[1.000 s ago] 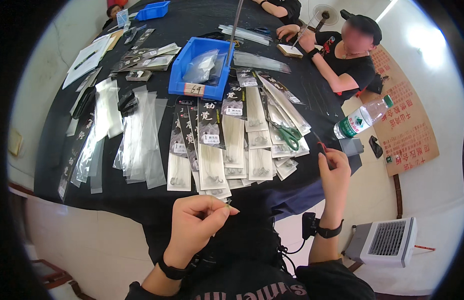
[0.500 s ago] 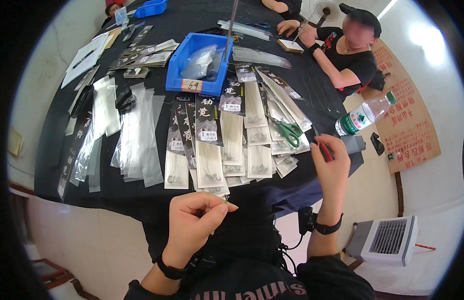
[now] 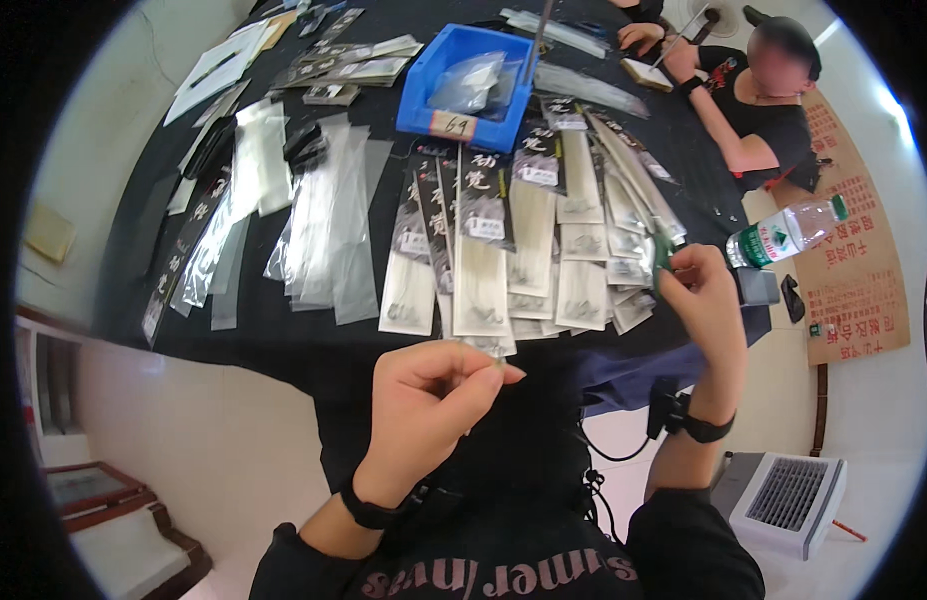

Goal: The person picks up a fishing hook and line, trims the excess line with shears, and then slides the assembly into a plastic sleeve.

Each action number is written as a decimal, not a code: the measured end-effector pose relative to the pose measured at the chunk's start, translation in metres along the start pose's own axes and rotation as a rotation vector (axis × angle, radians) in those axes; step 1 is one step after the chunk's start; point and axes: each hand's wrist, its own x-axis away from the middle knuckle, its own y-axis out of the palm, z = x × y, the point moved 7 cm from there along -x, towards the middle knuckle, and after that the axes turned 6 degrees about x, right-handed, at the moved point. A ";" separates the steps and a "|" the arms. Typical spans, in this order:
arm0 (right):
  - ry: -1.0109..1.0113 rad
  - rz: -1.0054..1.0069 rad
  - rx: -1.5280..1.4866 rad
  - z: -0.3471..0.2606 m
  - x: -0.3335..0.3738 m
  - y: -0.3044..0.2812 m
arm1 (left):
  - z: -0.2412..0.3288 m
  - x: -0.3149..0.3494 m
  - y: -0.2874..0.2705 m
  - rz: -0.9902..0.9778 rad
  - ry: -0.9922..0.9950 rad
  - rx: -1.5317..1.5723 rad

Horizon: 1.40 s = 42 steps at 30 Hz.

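My left hand (image 3: 423,415) is closed in a pinch just off the table's front edge, thumb against forefinger. Something tiny and pale shows at the fingertips, too small to name. To the right, my right hand (image 3: 705,300) has its fingers closed on the handles of green scissors (image 3: 662,247), which are partly hidden. Between and beyond the hands lie rows of overlapping packets of fishing hooks (image 3: 480,290), with black printed tops and white cards. Hooks show at the cards' lower ends. More packets (image 3: 623,225) lie under the scissors.
A blue bin (image 3: 416,105) with clear bags stands behind the packets. Clear plastic sleeves (image 3: 333,235) and black clips (image 3: 305,146) lie to the left. A water bottle (image 3: 786,232) stands tilted in view at the right edge. Another person (image 3: 748,130) sits at the far right.
My right hand held a red-handled tool; now that tool is out of sight and the hand is on the green scissors. The left pinch stays closed. The whole view has shifted.
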 end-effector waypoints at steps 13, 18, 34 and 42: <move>-0.147 -0.043 -0.632 -0.056 0.057 0.010 | 0.006 -0.001 0.006 -0.030 0.190 -0.130; -0.169 -0.319 -0.493 -0.065 0.063 0.020 | 0.015 0.001 0.005 -0.031 0.248 -0.256; -0.268 -0.510 -0.429 -0.074 0.070 0.040 | 0.029 0.005 0.018 -0.103 0.616 -0.480; -0.248 -0.518 -0.402 -0.074 0.069 0.041 | 0.028 0.005 0.018 -0.099 0.652 -0.495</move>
